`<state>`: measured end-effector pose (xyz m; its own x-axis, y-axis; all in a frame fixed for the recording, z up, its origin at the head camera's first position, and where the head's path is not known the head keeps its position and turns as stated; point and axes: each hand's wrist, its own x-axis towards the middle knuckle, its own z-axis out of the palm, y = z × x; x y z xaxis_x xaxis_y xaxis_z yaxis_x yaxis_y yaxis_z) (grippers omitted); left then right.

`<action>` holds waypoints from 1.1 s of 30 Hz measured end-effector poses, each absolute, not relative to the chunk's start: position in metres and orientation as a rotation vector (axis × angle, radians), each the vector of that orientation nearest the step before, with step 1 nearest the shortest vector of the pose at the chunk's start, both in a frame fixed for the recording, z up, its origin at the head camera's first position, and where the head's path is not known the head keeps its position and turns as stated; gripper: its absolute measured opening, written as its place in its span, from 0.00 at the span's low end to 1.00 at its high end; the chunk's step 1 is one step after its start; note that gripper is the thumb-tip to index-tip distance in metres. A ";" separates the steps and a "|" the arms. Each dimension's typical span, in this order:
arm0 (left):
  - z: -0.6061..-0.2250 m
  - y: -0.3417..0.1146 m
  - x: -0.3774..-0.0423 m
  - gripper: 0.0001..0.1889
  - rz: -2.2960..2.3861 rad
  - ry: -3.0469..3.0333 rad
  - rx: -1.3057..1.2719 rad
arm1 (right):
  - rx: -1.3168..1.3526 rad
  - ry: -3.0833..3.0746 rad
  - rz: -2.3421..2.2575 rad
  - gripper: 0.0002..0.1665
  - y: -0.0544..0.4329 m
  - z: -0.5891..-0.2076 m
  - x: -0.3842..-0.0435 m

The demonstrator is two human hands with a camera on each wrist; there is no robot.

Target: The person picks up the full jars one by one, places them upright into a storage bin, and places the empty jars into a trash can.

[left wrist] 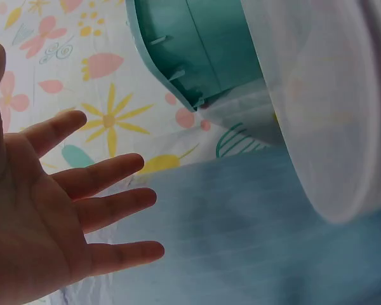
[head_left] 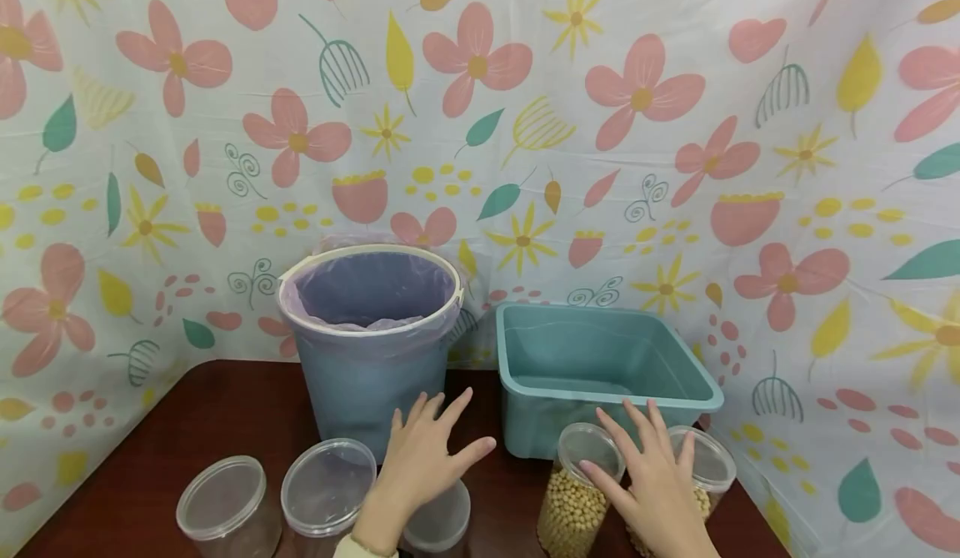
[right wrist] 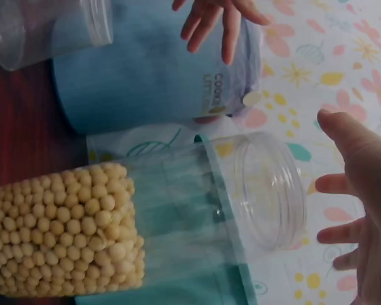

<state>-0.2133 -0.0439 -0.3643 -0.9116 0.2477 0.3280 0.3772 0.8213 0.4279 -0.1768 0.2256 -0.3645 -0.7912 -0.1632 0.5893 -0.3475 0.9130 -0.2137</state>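
Observation:
My left hand [head_left: 422, 463] is spread with straight fingers over a small clear lidded jar [head_left: 442, 518], in front of the blue bucket. Its palm and fingers hold nothing in the left wrist view. Two larger clear lidded jars [head_left: 328, 491] stand to its left with no visible contents. My right hand [head_left: 660, 485], fingers also spread, hovers among two clear jars of soybeans [head_left: 572, 515]. It partly hides the right-hand jar [head_left: 708, 466]. In the right wrist view its fingers stand apart from the lid of the nearer soybean jar [right wrist: 63, 229].
A blue bucket [head_left: 375, 391] lined with a purplish bag stands at the back left. Beside it sits a teal rectangular basin [head_left: 525, 416]. Everything stands on a dark red-brown table [head_left: 247, 408], with a flower-printed curtain [head_left: 480, 149] behind.

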 end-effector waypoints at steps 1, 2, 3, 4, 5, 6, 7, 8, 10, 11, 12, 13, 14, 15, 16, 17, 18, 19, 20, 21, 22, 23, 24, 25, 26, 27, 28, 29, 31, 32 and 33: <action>-0.364 -0.042 -0.214 0.40 -0.746 -2.736 -0.484 | 0.369 -2.462 0.426 0.33 0.227 -0.365 -0.176; -0.364 -0.041 -0.215 0.40 -0.773 -2.724 -0.491 | 0.377 -2.437 0.433 0.32 0.228 -0.366 -0.176; -0.363 -0.040 -0.216 0.39 -0.799 -2.712 -0.500 | 0.386 -2.414 0.442 0.31 0.229 -0.367 -0.176; -0.362 -0.039 -0.217 0.38 -0.822 -2.705 -0.506 | 0.396 -2.396 0.450 0.31 0.230 -0.367 -0.176; -0.362 -0.038 -0.218 0.38 -0.841 -2.696 -0.514 | 0.405 -2.379 0.458 0.30 0.231 -0.368 -0.176; -0.362 -0.037 -0.219 0.37 -0.861 -2.686 -0.527 | 0.411 -2.365 0.468 0.30 0.232 -0.369 -0.176; -0.362 -0.036 -0.220 0.36 -0.880 -2.675 -0.541 | 0.413 -2.355 0.474 0.29 0.233 -0.369 -0.176; -0.362 -0.035 -0.221 0.35 -0.903 -2.666 -0.555 | 0.415 -2.346 0.481 0.29 0.234 -0.369 -0.176; -0.363 -0.032 -0.224 0.34 -0.958 -2.650 -0.582 | 0.417 -2.332 0.487 0.29 0.236 -0.369 -0.176; -0.364 -0.031 -0.225 0.33 -0.988 -2.644 -0.594 | 0.419 -2.322 0.489 0.29 0.237 -0.369 -0.175; -0.364 -0.030 -0.227 0.33 -1.023 -2.642 -0.600 | 0.420 -2.314 0.492 0.28 0.238 -0.369 -0.175; -0.364 -0.029 -0.228 0.32 -1.057 -2.642 -0.601 | 0.423 -2.305 0.493 0.28 0.239 -0.369 -0.175; -0.365 -0.028 -0.229 0.32 -1.092 -2.645 -0.599 | 0.428 -2.295 0.497 0.28 0.240 -0.370 -0.175; -0.365 -0.028 -0.230 0.32 -1.128 -2.646 -0.597 | 0.433 -2.287 0.500 0.28 0.241 -0.370 -0.175; -0.365 -0.027 -0.231 0.32 -1.160 -2.649 -0.593 | 0.441 -2.278 0.507 0.28 0.242 -0.371 -0.175; -0.366 -0.026 -0.232 0.32 -1.190 -2.650 -0.592 | 0.446 -2.272 0.514 0.28 0.243 -0.372 -0.175; -0.367 -0.025 -0.234 0.31 -1.220 -2.648 -0.593 | 0.450 -2.265 0.522 0.28 0.244 -0.372 -0.175; -0.367 -0.024 -0.235 0.31 -1.247 -2.644 -0.595 | 0.454 -2.260 0.530 0.28 0.245 -0.373 -0.175; -0.368 -0.023 -0.236 0.31 -1.275 -2.637 -0.599 | 0.456 -2.255 0.537 0.27 0.247 -0.374 -0.175; -0.369 -0.022 -0.237 0.31 -1.301 -2.629 -0.604 | 0.457 -2.252 0.544 0.27 0.248 -0.374 -0.175; -0.369 -0.021 -0.239 0.31 -1.325 -2.620 -0.609 | 0.458 -2.250 0.551 0.27 0.250 -0.375 -0.174; -0.370 -0.020 -0.240 0.31 -1.343 -2.609 -0.616 | 0.455 -2.248 0.553 0.27 0.251 -0.375 -0.174; -0.370 -0.019 -0.241 0.31 -1.355 -2.600 -0.619 | 0.452 -2.247 0.557 0.27 0.253 -0.375 -0.174; -0.371 -0.018 -0.243 0.31 -1.364 -2.594 -0.619 | 0.449 -2.248 0.559 0.26 0.254 -0.376 -0.174; -0.372 -0.017 -0.244 0.32 -1.369 -2.587 -0.620 | 0.446 -2.248 0.560 0.26 0.255 -0.376 -0.174; -0.372 -0.016 -0.245 0.32 -1.372 -2.582 -0.620 | 0.443 -2.248 0.559 0.26 0.256 -0.377 -0.174; -0.372 -0.015 -0.246 0.32 -1.376 -2.579 -0.617 | 0.441 -2.247 0.560 0.26 0.257 -0.378 -0.173; -0.373 -0.014 -0.247 0.32 -1.378 -2.579 -0.614 | 0.440 -2.243 0.562 0.25 0.258 -0.379 -0.173; -0.372 -0.011 -0.249 0.32 -1.393 -2.580 -0.603 | 0.441 -2.236 0.562 0.25 0.260 -0.381 -0.173; -0.372 -0.009 -0.250 0.32 -1.398 -2.583 -0.596 | 0.443 -2.233 0.559 0.24 0.261 -0.382 -0.172; -0.371 -0.008 -0.251 0.32 -1.410 -2.582 -0.593 | 0.444 -2.228 0.560 0.24 0.263 -0.383 -0.172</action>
